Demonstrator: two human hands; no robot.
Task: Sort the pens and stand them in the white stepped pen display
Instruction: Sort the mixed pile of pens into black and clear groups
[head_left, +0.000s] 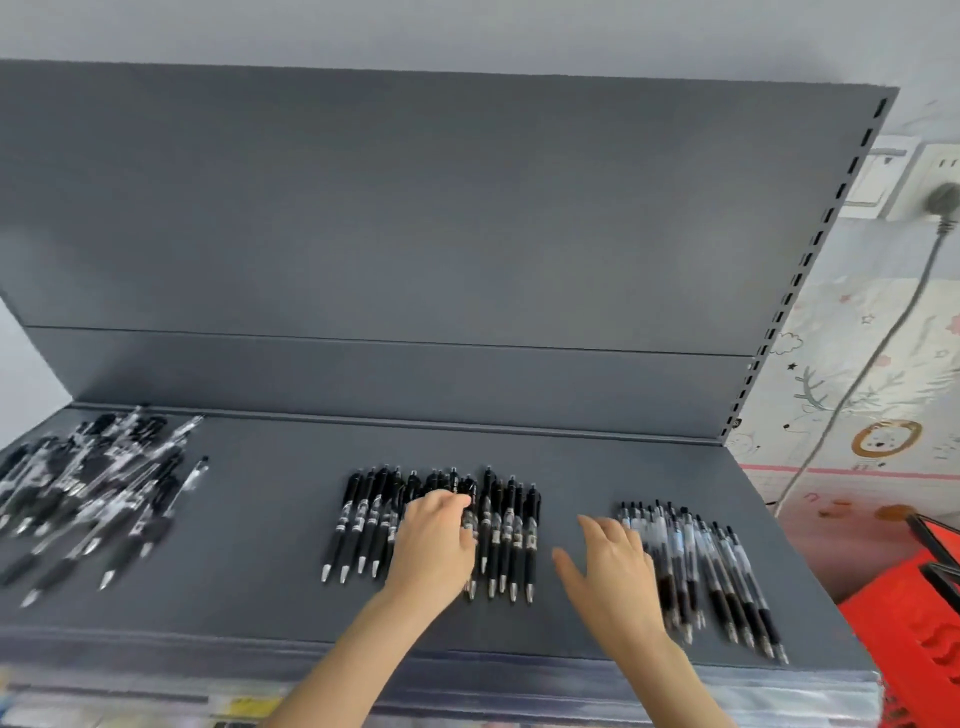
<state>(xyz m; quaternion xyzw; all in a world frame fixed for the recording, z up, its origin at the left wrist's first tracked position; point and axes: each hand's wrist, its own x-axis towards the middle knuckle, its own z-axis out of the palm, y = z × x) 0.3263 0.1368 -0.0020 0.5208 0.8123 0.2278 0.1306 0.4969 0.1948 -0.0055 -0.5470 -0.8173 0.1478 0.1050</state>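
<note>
On the grey shelf (260, 545), a row of black pens (511, 535) lies in the middle of the frame. The left hand (436, 545) rests on top of this row with its fingers bent over the pens. Blur hides whether its grip closes on one. The right hand (615, 569) has an open grip with spread fingers, and it sits at the left edge of the clear pens (727, 571) at lower right. A loose heap of pens (93, 488) lies at far left, well apart from both hands.

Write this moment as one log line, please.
stage: sorting | left hand: on black pen row, grip unclear | right hand: open, at clear pen row | unsorted pile: left | display: unseen
</note>
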